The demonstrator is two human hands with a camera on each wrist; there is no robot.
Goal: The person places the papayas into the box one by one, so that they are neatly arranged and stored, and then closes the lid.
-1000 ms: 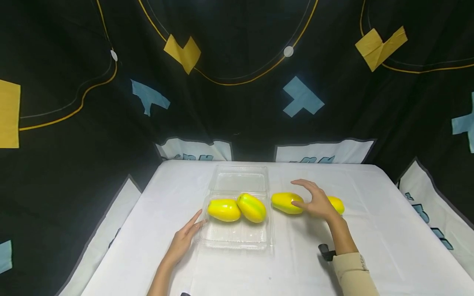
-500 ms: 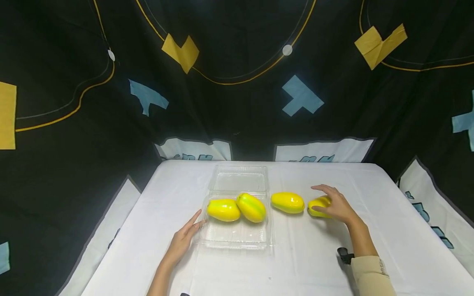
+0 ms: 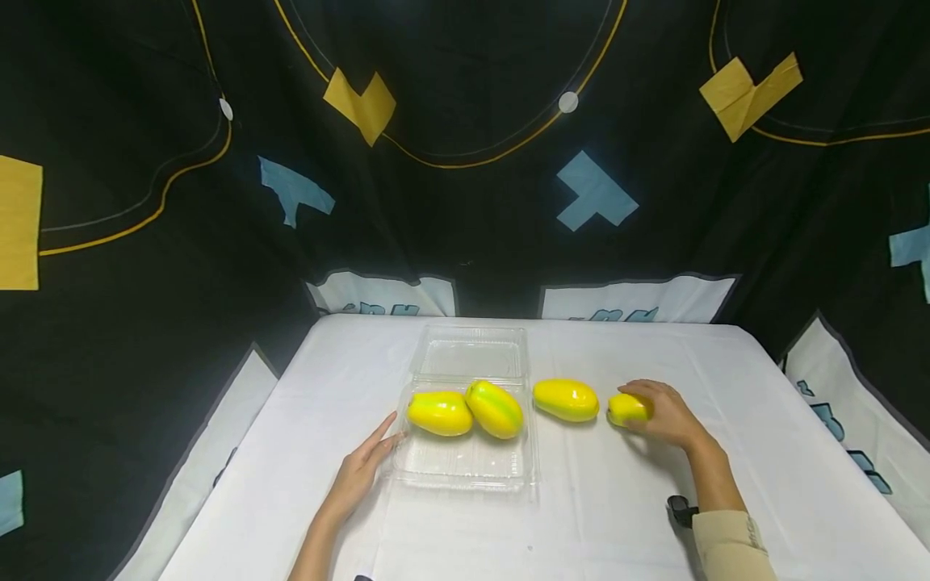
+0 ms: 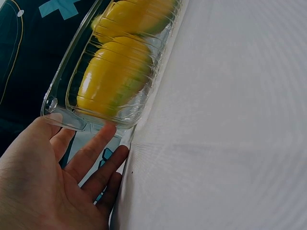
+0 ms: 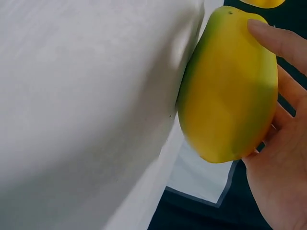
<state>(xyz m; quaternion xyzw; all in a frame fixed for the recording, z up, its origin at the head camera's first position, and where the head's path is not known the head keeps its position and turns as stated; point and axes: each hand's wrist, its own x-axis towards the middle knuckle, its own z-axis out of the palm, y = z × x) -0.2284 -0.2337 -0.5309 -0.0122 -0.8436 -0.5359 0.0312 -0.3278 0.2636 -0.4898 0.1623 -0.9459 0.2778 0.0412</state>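
Observation:
My right hand (image 3: 665, 413) holds a yellow papaya (image 3: 626, 410) on the table, right of the others. In the right wrist view the thumb lies over one end of this yellow-green papaya (image 5: 228, 91), and the fingers are partly hidden behind it. My left hand (image 3: 361, 470) touches the left side of a clear plastic clamshell box (image 3: 465, 468), fingers fairly straight. Two papayas, a left one (image 3: 439, 413) and a right one (image 3: 495, 409), lie in its base. Another papaya (image 3: 566, 400) rests on the table between box and right hand.
The box's lid (image 3: 472, 355) lies opened away from me on the white tablecloth (image 3: 581, 508). Behind the table hangs a black curtain (image 3: 465, 234) with yellow and blue patches. A small black device (image 3: 681, 512) is at my right wrist.
My right hand has moved right, past the middle papaya, and come down around the rightmost one, which it now grips. The left hand has stayed at the box.

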